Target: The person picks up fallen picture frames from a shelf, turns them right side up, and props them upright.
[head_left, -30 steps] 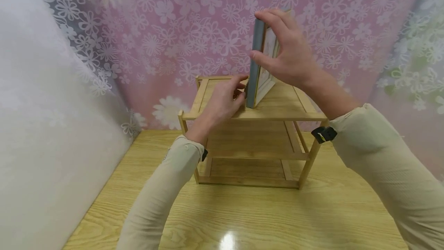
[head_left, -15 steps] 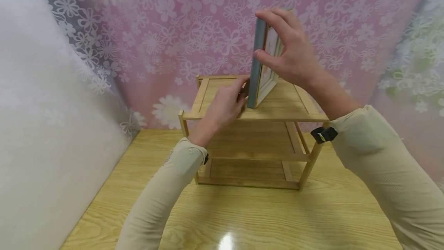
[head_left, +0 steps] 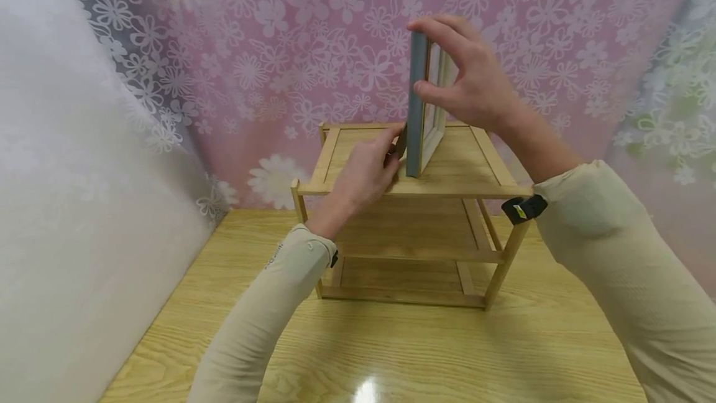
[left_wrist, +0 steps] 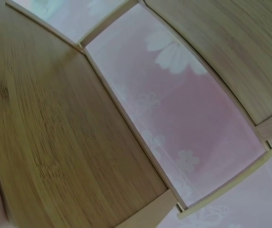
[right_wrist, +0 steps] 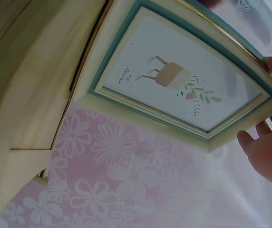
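Note:
A picture frame with a blue-green edge stands upright on the top shelf of a wooden rack, seen nearly edge-on in the head view. My right hand grips its upper part, fingers over the top corner and thumb on the near side edge. Behind the frame a dark back stand sticks out, and my left hand pinches it; the fingertips are partly hidden. The right wrist view shows the front of the frame, cream with a drawing of a plant in a pot behind its pane.
Below the top, the rack has a middle shelf and a bottom shelf. It stands on a wood-grain floor. A pink flowered curtain hangs close behind, with a white one at the left.
The frame has turned a little on the shelf, so its front shows more edge-on. My left fingers have closed in on the back stand, which shows more now. My right hand keeps its grip.

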